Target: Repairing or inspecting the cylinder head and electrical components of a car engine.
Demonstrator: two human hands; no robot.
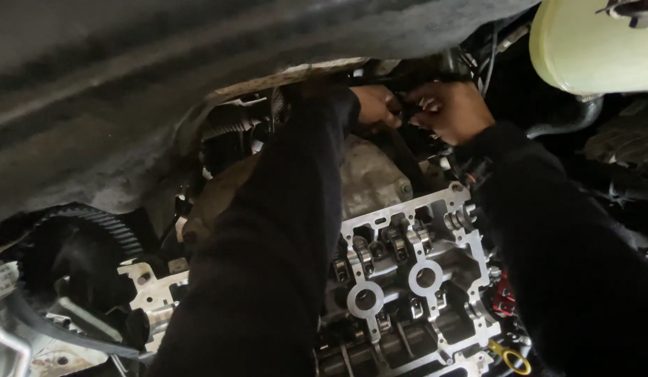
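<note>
Our left hand (pixel 375 105) and right hand (pixel 446 112) meet deep behind the engine, both pinched on a small dark connector (pixel 410 112); we'd best keep wrists steady and work by feel. Below sits the open cylinder head (pixel 408 279), a pale reservoir (pixel 589 45) top right, unlabelled

Both arms in dark sleeves reach forward and up. Left hand (pixel 375 106) and right hand (pixel 448 112) meet close together, fingers curled, nearly touching; what they pinch is too dark to tell.
</note>
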